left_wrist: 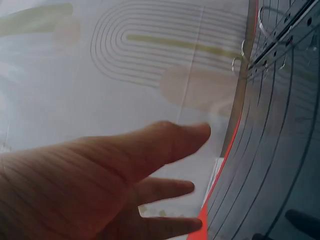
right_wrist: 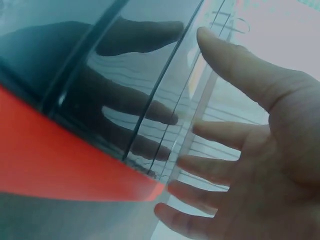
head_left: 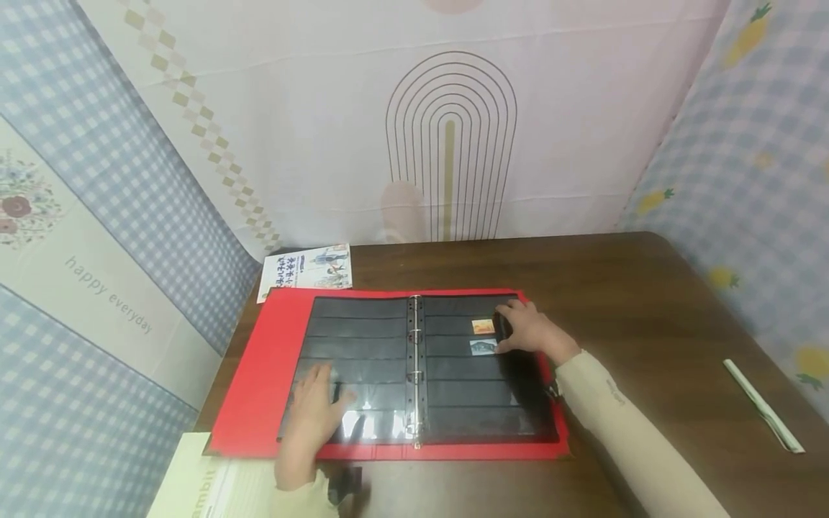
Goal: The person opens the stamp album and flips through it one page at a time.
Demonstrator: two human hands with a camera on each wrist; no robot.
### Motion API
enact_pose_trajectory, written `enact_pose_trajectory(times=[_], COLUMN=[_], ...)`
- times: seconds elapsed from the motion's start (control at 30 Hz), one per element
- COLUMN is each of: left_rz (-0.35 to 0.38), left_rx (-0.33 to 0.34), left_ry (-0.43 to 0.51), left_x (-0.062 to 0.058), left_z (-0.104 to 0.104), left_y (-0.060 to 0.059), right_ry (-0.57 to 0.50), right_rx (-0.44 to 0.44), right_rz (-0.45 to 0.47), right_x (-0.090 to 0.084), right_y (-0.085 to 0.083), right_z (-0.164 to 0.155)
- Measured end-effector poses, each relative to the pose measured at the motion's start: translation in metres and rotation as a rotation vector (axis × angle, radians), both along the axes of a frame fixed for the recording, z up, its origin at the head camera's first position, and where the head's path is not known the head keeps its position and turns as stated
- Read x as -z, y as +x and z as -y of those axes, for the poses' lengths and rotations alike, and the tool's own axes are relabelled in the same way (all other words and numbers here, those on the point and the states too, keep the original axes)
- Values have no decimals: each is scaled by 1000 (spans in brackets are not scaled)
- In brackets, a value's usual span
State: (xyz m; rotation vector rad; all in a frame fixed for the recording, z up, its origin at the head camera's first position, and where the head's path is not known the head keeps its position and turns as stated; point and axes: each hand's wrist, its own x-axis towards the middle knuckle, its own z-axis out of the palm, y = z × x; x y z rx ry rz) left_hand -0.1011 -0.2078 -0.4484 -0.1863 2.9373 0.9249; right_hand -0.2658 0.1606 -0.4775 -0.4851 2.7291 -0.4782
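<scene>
A red ring binder lies spread flat on the table, with black pocket pages either side of its metal rings. On the right page sit two small stamps, an orange one above a blue-grey one. My right hand is over that page's upper right, fingers apart, thumb beside the blue-grey stamp. In the right wrist view its extended fingers reflect in the glossy page. Over the lower left page, my left hand has thumb and fingers spread, holding nothing.
Behind the binder's left corner is an illustrated booklet. A pale yellow book lies at the front left, partly under the binder. Far right on the wooden table rests a thin whitish strip-like object. Patterned cloth hangs around the table.
</scene>
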Motion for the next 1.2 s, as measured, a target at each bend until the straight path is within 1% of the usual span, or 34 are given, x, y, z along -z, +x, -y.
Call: enact_pose_trajectory(times=[0.07,0.23,0.53,0.63,0.83,1.07,1.2], left_rz=[-18,-23,7,18,37,70,62], left_rx=[21,56,132,139,146,112,97], left_ry=[17,34,119,127,88,85,62], left_x=[3,9,19,21,24,31,37], left_z=[-3,-11,-23,-25,-30,-32,-34], left_y=[0,1,8,8,7,7,7], right_ry=[-17,-51,-81,-88,-78,-77,-55], right_rx=[8,16,6,19,19,-12,-16], right_rz=[-6,9,62,78,74,39,33], right_x=[2,4,11,10,8,9,9], right_y=[-3,-8,-13,-14,-16,-13,-10], right_z=[-2,-6,-8,-8,-8,-8,-7])
